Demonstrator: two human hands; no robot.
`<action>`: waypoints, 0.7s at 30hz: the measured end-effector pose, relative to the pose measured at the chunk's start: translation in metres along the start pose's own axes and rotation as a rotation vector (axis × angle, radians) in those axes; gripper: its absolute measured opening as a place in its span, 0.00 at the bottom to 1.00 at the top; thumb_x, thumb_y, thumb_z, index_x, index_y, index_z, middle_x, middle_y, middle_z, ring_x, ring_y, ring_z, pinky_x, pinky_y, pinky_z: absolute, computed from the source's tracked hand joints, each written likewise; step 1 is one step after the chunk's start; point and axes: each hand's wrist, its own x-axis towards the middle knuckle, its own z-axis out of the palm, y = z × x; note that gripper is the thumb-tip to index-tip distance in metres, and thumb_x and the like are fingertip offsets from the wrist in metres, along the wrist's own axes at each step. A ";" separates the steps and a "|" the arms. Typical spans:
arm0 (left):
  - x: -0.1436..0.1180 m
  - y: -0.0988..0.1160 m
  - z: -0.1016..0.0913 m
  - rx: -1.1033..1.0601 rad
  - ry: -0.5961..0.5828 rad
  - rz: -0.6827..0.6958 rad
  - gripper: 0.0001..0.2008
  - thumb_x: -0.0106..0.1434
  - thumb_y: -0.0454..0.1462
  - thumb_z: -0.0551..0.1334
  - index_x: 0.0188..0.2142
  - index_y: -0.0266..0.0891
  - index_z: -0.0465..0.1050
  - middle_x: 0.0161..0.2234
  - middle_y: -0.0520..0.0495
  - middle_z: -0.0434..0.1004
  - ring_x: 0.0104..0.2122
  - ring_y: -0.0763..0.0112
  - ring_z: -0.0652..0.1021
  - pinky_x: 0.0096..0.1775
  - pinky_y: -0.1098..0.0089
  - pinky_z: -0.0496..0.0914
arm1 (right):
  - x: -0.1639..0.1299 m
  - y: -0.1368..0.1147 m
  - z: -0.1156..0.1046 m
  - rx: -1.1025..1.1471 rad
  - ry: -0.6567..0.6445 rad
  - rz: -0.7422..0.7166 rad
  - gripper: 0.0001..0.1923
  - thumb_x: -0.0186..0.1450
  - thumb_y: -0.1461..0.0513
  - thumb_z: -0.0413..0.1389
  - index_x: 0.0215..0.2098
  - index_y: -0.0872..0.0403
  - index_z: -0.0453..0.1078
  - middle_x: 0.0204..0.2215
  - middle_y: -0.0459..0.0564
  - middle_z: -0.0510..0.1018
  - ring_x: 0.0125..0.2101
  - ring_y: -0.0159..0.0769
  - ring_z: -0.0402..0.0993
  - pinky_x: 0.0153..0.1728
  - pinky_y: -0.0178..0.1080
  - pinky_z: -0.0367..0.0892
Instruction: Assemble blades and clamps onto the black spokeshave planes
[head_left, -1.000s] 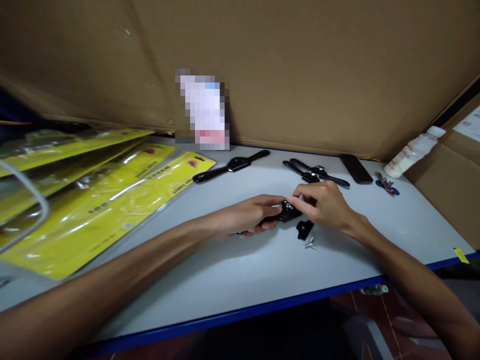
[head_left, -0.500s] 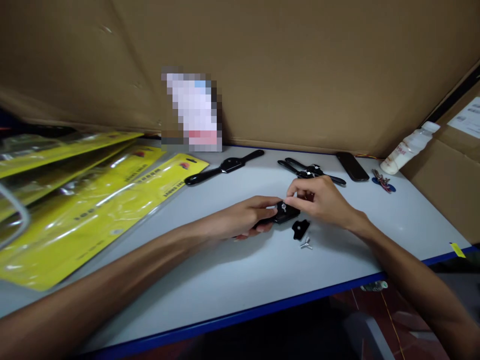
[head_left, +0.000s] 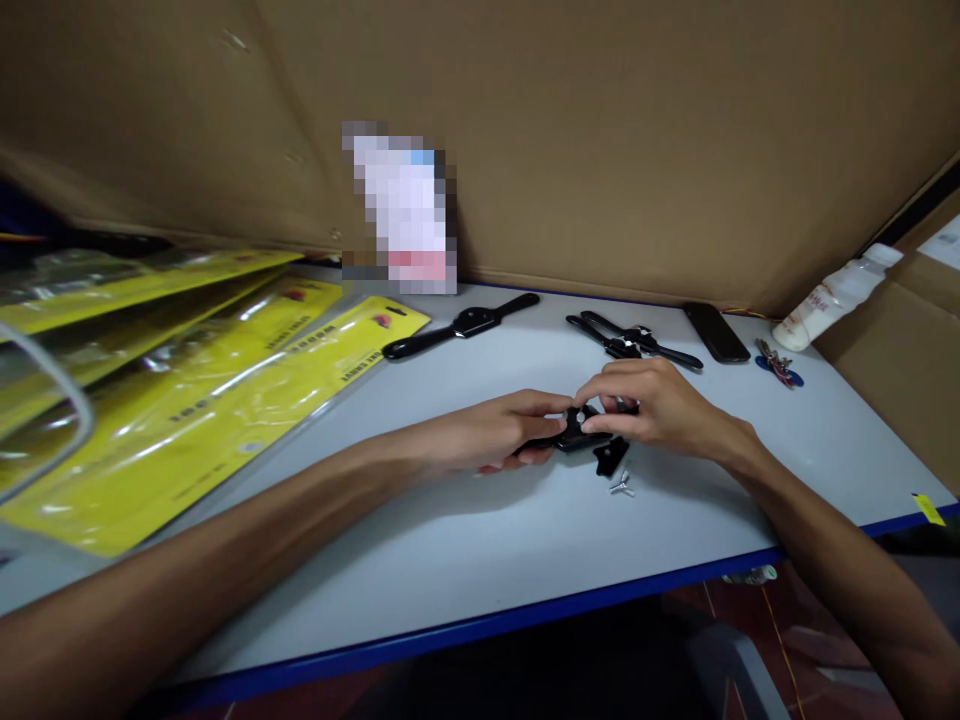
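On the white table [head_left: 480,560], left hand [head_left: 487,437] still gripping black tool [head_left: 574,432], right hand [head_left: 652,405] fingers now pinching its screw

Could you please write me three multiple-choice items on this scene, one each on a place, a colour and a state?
1. Where does the wing screw lie?
A. on the table by the right hand
B. on the yellow packs
C. beside the bottle

2. What colour is the table's front edge?
A. red
B. blue
C. green

3. How is the black tool at the middle held?
A. lying untouched
B. by the right hand alone
C. by the left hand, right fingertips on its head

Answers:
1 A, the screw lies on the white top just in front of the right hand.
2 B, a blue strip runs along the near edge.
3 C, the left hand grips its handle while the right fingertips pinch its head.
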 end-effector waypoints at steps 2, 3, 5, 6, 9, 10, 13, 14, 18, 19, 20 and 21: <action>0.001 -0.001 -0.001 -0.005 -0.017 0.013 0.12 0.69 0.44 0.52 0.45 0.41 0.66 0.23 0.57 0.58 0.16 0.78 0.52 0.15 0.77 0.48 | -0.001 0.001 0.003 -0.024 0.017 -0.026 0.07 0.68 0.58 0.61 0.41 0.52 0.76 0.29 0.45 0.74 0.30 0.31 0.67 0.32 0.34 0.58; 0.001 -0.002 -0.001 -0.007 -0.022 0.020 0.12 0.69 0.45 0.52 0.44 0.41 0.67 0.23 0.57 0.58 0.16 0.78 0.52 0.15 0.76 0.48 | -0.001 0.001 0.004 -0.043 0.027 -0.039 0.07 0.68 0.57 0.60 0.40 0.52 0.76 0.30 0.45 0.74 0.30 0.32 0.68 0.33 0.35 0.58; 0.000 -0.001 -0.001 -0.006 -0.015 0.026 0.13 0.69 0.45 0.53 0.44 0.41 0.68 0.23 0.57 0.57 0.16 0.78 0.52 0.15 0.76 0.47 | -0.001 -0.001 0.006 -0.078 0.039 -0.060 0.08 0.69 0.56 0.59 0.38 0.53 0.75 0.31 0.47 0.74 0.32 0.33 0.68 0.34 0.35 0.59; -0.001 -0.001 -0.001 -0.007 -0.007 0.025 0.13 0.68 0.45 0.53 0.45 0.41 0.68 0.23 0.57 0.57 0.16 0.78 0.52 0.15 0.76 0.47 | -0.001 -0.001 0.006 -0.086 0.044 -0.061 0.09 0.69 0.56 0.59 0.38 0.54 0.74 0.31 0.47 0.75 0.33 0.34 0.68 0.35 0.36 0.59; -0.004 0.001 0.000 -0.011 0.010 0.016 0.13 0.67 0.44 0.54 0.47 0.41 0.68 0.23 0.58 0.57 0.16 0.78 0.52 0.16 0.76 0.47 | 0.000 -0.002 0.004 -0.058 0.095 -0.005 0.10 0.70 0.55 0.57 0.36 0.53 0.73 0.32 0.48 0.76 0.35 0.35 0.69 0.37 0.36 0.60; -0.004 0.001 0.000 -0.012 0.009 0.011 0.14 0.67 0.44 0.54 0.47 0.41 0.68 0.23 0.58 0.57 0.16 0.78 0.52 0.16 0.76 0.47 | 0.000 -0.002 0.003 -0.049 0.132 0.041 0.11 0.71 0.55 0.55 0.35 0.53 0.73 0.32 0.47 0.76 0.35 0.34 0.69 0.38 0.36 0.60; -0.005 0.002 0.000 -0.019 0.004 0.003 0.13 0.68 0.45 0.53 0.46 0.41 0.68 0.23 0.58 0.57 0.17 0.78 0.52 0.16 0.76 0.47 | 0.001 0.003 0.002 -0.074 0.206 0.188 0.19 0.74 0.56 0.48 0.30 0.54 0.73 0.26 0.47 0.75 0.30 0.32 0.67 0.35 0.36 0.57; -0.005 0.003 0.000 -0.022 0.005 -0.001 0.13 0.68 0.45 0.53 0.45 0.41 0.67 0.23 0.58 0.57 0.17 0.78 0.52 0.16 0.76 0.47 | 0.001 0.004 0.002 -0.092 0.204 0.228 0.22 0.75 0.56 0.47 0.28 0.55 0.73 0.25 0.47 0.74 0.28 0.32 0.66 0.34 0.37 0.56; -0.005 0.003 0.000 -0.032 0.022 -0.012 0.13 0.68 0.44 0.53 0.46 0.41 0.66 0.23 0.58 0.57 0.17 0.78 0.52 0.16 0.76 0.46 | 0.000 0.005 0.008 -0.131 0.114 0.310 0.26 0.75 0.54 0.45 0.23 0.54 0.71 0.21 0.46 0.71 0.23 0.30 0.62 0.30 0.37 0.51; -0.005 0.002 0.000 -0.040 0.023 -0.009 0.14 0.68 0.45 0.53 0.47 0.40 0.66 0.23 0.58 0.57 0.16 0.78 0.52 0.16 0.76 0.46 | -0.001 0.003 0.010 -0.147 0.084 0.319 0.27 0.75 0.54 0.45 0.22 0.54 0.71 0.20 0.45 0.69 0.22 0.30 0.59 0.28 0.37 0.49; -0.005 0.001 0.000 -0.053 0.020 -0.002 0.16 0.68 0.45 0.54 0.50 0.40 0.66 0.23 0.58 0.58 0.16 0.79 0.52 0.16 0.76 0.46 | 0.000 0.002 0.012 -0.169 0.055 0.325 0.27 0.75 0.54 0.45 0.21 0.54 0.70 0.18 0.44 0.67 0.20 0.29 0.55 0.27 0.38 0.47; -0.005 0.000 -0.001 -0.070 0.018 0.011 0.18 0.68 0.46 0.54 0.53 0.40 0.65 0.23 0.58 0.59 0.16 0.79 0.52 0.16 0.75 0.45 | 0.000 0.000 0.014 -0.195 0.029 0.330 0.28 0.75 0.54 0.45 0.20 0.54 0.69 0.17 0.44 0.65 0.20 0.30 0.52 0.27 0.38 0.45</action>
